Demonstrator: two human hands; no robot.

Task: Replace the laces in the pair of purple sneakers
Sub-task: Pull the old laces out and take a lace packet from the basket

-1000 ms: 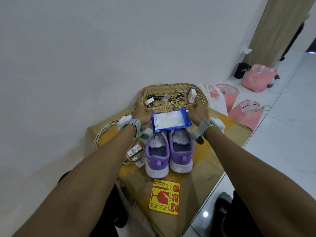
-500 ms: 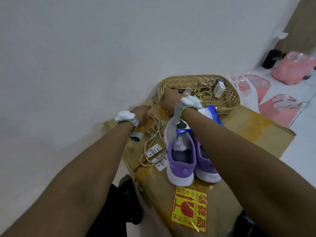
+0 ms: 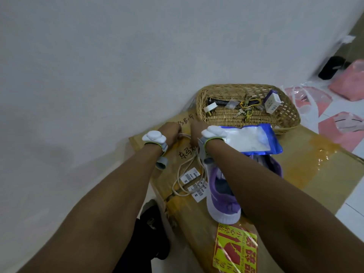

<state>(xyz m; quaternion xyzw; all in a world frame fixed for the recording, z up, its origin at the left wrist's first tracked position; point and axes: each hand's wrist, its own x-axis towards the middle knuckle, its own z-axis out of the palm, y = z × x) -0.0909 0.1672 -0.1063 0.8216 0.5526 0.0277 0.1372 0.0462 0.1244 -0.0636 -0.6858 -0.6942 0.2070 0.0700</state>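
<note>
Here the cream cord laces [image 3: 178, 192] with white barcode tags [image 3: 189, 177] lie coiled just left-front of the woven wicker basket [image 3: 200, 101], loops running from its near-left corner back toward the person. The left hand [image 3: 170, 133] is curled round the coil's far end; the right hand [image 3: 197, 131] sits close beside it, fingers hidden, so its hold I cannot tell. The pair of purple white-soled sneakers [image 3: 224, 203] stands in front of the basket under the right forearm, toes toward it, so the right hand seems nearer
</note>
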